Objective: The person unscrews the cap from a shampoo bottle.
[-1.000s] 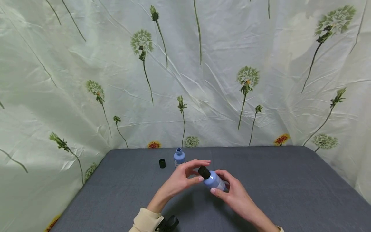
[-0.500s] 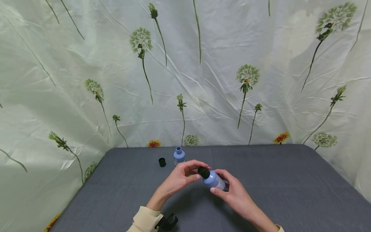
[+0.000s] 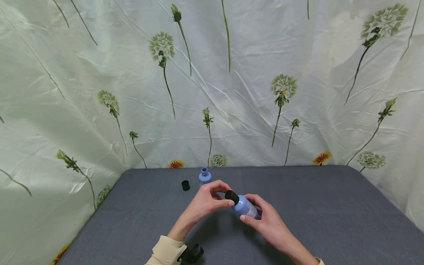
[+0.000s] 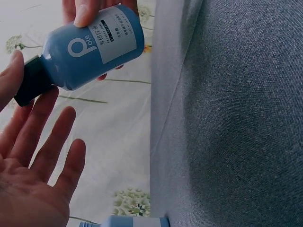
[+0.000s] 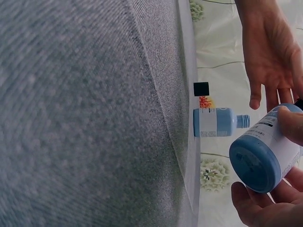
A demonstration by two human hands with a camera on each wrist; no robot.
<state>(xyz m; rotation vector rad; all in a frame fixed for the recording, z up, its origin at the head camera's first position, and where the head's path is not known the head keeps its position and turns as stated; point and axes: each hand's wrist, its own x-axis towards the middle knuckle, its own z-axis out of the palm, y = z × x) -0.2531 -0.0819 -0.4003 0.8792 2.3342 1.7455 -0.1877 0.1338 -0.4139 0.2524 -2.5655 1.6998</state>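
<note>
A blue bottle (image 3: 245,208) with a white label is held tilted above the table, its black cap (image 3: 232,197) pointing up and to the left. My right hand (image 3: 266,221) grips the bottle's body, thumb on the near side and fingers on the far side. At the cap, my left hand (image 3: 206,201) pinches with thumb and fingertips; in the left wrist view its other fingers (image 4: 71,163) are spread away from it. The cap sits on the bottle's neck. Behind the left hand a second blue bottle (image 3: 205,176) stands upright, uncapped, partly covered in the head view.
A loose black cap (image 3: 185,185) lies on the grey cloth-covered table (image 3: 308,206), left of the standing bottle. A pale curtain (image 3: 245,92) with dandelion prints hangs behind the table's far edge. A black device (image 3: 192,254) is strapped at the left wrist.
The left hand's fingers have shifted around the cap, from stretched over it to closing on its sides. The right hand and bottle stay nearly still. The standing bottle and loose cap have not moved.
</note>
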